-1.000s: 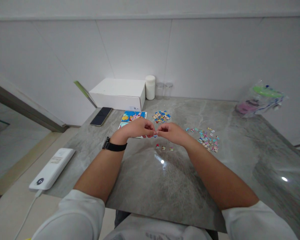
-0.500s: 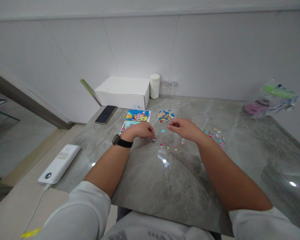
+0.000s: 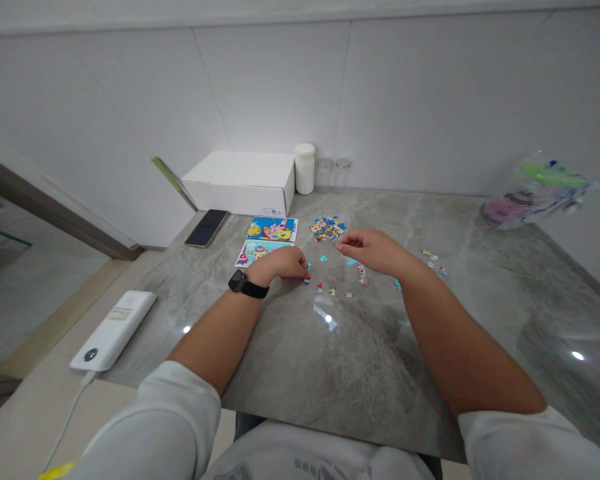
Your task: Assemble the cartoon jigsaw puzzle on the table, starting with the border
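- Moved apart since a second ago: left hand (image 3: 289,262) and right hand (image 3: 375,249).
- Left: bent down at puzzle piece (image 3: 307,279); cannot tell if gripped.
- Right: half curled; cannot tell if holding anything.
- Blue piece (image 3: 323,259) between hands; puzzle pile (image 3: 329,229) beyond.

The bench (image 3: 330,373) is gleaming smooth and glossy like polished stone. Puzzle pieces (image 3: 329,228) are looking like printed card, the box (image 3: 240,170) like matt cardboard; the bag (image 3: 533,197) is showing shiny, crinkled plastic, the sleeves (image 3: 155,417) matt cloth.
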Demonstrator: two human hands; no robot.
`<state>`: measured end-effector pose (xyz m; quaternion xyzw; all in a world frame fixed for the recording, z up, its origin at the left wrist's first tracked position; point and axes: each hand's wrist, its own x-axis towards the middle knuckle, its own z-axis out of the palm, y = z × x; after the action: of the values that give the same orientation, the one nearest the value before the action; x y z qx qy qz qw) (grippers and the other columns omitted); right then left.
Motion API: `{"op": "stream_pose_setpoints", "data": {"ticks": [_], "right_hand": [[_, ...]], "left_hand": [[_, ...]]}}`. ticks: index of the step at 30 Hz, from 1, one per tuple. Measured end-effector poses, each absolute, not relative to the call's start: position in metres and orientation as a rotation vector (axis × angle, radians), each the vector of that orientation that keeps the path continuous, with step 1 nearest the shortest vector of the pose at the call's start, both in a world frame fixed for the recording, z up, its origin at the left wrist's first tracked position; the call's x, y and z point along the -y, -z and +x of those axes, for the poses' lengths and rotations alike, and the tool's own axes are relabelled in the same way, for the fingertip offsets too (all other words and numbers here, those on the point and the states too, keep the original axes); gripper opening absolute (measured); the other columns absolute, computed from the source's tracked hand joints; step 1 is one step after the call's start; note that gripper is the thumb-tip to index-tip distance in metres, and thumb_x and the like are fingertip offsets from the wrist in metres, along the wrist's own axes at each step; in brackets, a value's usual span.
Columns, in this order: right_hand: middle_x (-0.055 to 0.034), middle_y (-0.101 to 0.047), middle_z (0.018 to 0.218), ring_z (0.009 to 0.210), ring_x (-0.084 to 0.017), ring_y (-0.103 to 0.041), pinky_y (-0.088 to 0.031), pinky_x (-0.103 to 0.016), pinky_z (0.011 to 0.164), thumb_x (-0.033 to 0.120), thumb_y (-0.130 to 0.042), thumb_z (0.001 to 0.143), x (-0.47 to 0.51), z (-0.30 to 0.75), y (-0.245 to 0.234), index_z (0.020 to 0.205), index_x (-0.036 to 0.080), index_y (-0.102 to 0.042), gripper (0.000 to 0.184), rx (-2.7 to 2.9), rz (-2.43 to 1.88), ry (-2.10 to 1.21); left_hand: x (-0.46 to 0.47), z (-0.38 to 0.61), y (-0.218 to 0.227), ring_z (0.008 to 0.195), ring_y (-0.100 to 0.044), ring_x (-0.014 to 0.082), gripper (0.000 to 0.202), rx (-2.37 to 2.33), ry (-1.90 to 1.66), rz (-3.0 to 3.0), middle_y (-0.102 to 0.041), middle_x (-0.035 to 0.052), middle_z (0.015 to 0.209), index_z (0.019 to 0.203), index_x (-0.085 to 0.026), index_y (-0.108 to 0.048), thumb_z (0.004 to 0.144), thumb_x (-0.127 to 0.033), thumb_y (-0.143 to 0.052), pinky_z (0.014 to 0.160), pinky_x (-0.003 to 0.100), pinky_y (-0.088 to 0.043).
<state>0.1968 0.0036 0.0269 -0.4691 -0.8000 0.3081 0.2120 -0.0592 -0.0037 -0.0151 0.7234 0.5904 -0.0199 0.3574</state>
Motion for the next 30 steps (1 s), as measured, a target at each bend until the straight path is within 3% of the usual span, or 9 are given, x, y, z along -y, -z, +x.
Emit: {"op": "stream_pose_setpoints", "data": {"ticks": [6,14,18,21,27,30], "right_hand": [[-0.0046,-0.077,0.079,0.072,-0.022,-0.065,-0.042,-0.034,0.066,0.043,-0.073,0.087,-0.002,0.203,-0.035,0.084,0.024,-0.078,0.020,2.207,-1.369,-0.764],[-0.0038,-0.076,0.081,0.072,-0.020,-0.064,-0.043,-0.032,0.067,0.046,-0.075,0.088,-0.001,0.216,-0.051,0.087,0.024,-0.079,0.022,2.165,-1.395,-0.696],[-0.0046,-0.075,0.080,0.070,-0.019,-0.062,-0.043,-0.032,0.066,0.050,-0.070,0.090,0.001,0.237,-0.066,0.089,0.022,-0.078,0.029,2.137,-1.434,-0.631],[-0.0053,-0.074,0.080,0.068,-0.019,-0.061,-0.044,-0.032,0.064,0.056,-0.069,0.090,0.002,0.259,-0.079,0.091,0.021,-0.078,0.036,2.064,-1.469,-0.587],[-0.0054,-0.072,0.079,0.068,-0.019,-0.059,-0.045,-0.032,0.064,0.064,-0.069,0.089,0.010,0.293,-0.098,0.092,0.021,-0.077,0.043,1.962,-1.530,-0.541],[-0.0064,-0.073,0.081,0.070,-0.018,-0.059,-0.046,-0.032,0.065,0.060,-0.067,0.091,0.014,0.301,-0.102,0.094,0.020,-0.077,0.041,1.961,-1.570,-0.504]], "left_hand": [[0.004,-0.056,0.014,0.044,-0.051,0.0139,0.022,-1.569,0.019,1.898,-0.062,0.0015,0.051,0.061,-0.019,-0.071,0.068,-0.037,-0.081,0.053,0.028,-0.037],[-0.003,-0.074,-0.001,0.057,-0.052,0.0163,0.030,-1.643,-0.147,2.051,-0.062,0.0018,0.057,0.058,-0.021,-0.066,0.078,-0.042,-0.074,0.058,0.029,-0.033],[-0.012,-0.086,-0.009,0.054,-0.043,0.0163,0.055,-1.824,-0.458,2.021,-0.048,0.0006,0.051,0.051,-0.021,-0.050,0.096,-0.053,-0.055,0.057,0.032,-0.025],[-0.012,-0.085,-0.015,0.053,-0.040,0.0161,0.063,-1.900,-0.622,1.921,-0.040,0.0000,0.051,0.051,-0.022,-0.040,0.101,-0.059,-0.047,0.057,0.032,-0.023],[-0.003,-0.071,-0.019,0.056,-0.042,0.0160,0.058,-1.701,-0.969,1.798,-0.042,-0.0011,0.053,0.058,-0.022,-0.041,0.104,-0.057,-0.040,0.058,0.031,-0.028],[-0.005,-0.068,-0.014,0.053,-0.042,0.0164,0.053,-1.638,-1.046,1.770,-0.044,-0.0018,0.052,0.062,-0.022,-0.053,0.103,-0.055,-0.042,0.057,0.031,-0.030]]}}
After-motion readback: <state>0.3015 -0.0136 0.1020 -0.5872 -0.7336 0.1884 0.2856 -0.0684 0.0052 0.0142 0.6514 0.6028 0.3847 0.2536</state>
